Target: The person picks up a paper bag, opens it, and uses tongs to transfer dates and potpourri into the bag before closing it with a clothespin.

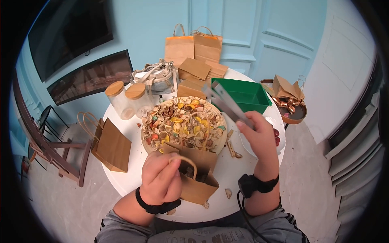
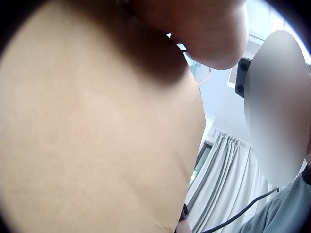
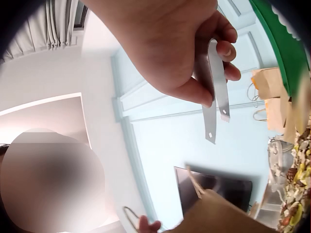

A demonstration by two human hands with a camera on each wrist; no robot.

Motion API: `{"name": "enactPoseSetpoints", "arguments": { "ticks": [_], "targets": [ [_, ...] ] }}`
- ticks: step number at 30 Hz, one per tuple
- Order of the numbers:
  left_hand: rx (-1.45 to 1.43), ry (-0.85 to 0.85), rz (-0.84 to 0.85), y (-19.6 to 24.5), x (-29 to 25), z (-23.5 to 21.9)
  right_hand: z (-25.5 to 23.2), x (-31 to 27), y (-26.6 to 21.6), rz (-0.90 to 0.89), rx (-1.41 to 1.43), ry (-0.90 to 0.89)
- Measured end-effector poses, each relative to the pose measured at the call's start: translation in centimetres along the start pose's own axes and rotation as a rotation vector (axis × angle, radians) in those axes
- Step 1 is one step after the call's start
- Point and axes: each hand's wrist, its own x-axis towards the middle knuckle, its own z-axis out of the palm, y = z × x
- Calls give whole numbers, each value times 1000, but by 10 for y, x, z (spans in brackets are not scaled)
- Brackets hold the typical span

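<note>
My left hand (image 1: pixel 160 178) grips a twisted handle of a small brown paper bag (image 1: pixel 198 189) at the table's near side. The bag stands open at the top, with dark bits visible inside. In the left wrist view the bag's side (image 2: pixel 97 141) fills most of the picture. My right hand (image 1: pixel 260 131) holds metal tongs (image 1: pixel 229 104) between thumb and fingers, tips pointing up and away, over the table's right side. The right wrist view shows the tongs (image 3: pixel 210 104) with their arms apart and nothing between the tips. Beyond the bag, dried potpourri (image 1: pixel 178 121) heaps in a round dish.
A green bin (image 1: pixel 243 97) stands behind the tongs. Two wooden-lidded jars (image 1: pixel 135 95), a handbag (image 1: pixel 158 75) and several paper bags (image 1: pixel 178 47) line the back. Another paper bag (image 1: pixel 111 146) sits at the left edge. A white plate (image 1: pixel 248 143) holds dark red pieces.
</note>
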Motion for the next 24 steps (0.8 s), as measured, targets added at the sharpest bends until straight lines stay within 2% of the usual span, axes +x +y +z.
{"name": "enactPoseSetpoints", "arguments": {
  "ticks": [1,2,4,5,8,20,23,24],
  "targets": [
    [-3,-5,-2,1,0,-2,5,3,5,-63,-193,-25],
    [9,-11,62,3,1,-5,11,5,8,-13,-307,-66],
    [61,-9,181,7,-1,-8,22,7,8,23,-369,-119],
    [58,-20,172,8,-3,-7,27,7,9,51,-433,-174],
    [117,378,390,9,-8,11,37,7,14,77,-492,-226],
    [-14,371,383,20,-14,-2,46,10,25,93,-509,-318],
    [51,335,310,21,-14,-9,49,10,34,13,-509,-351],
    [91,226,318,19,-9,-14,49,10,35,6,-519,-371]
  ]
}}
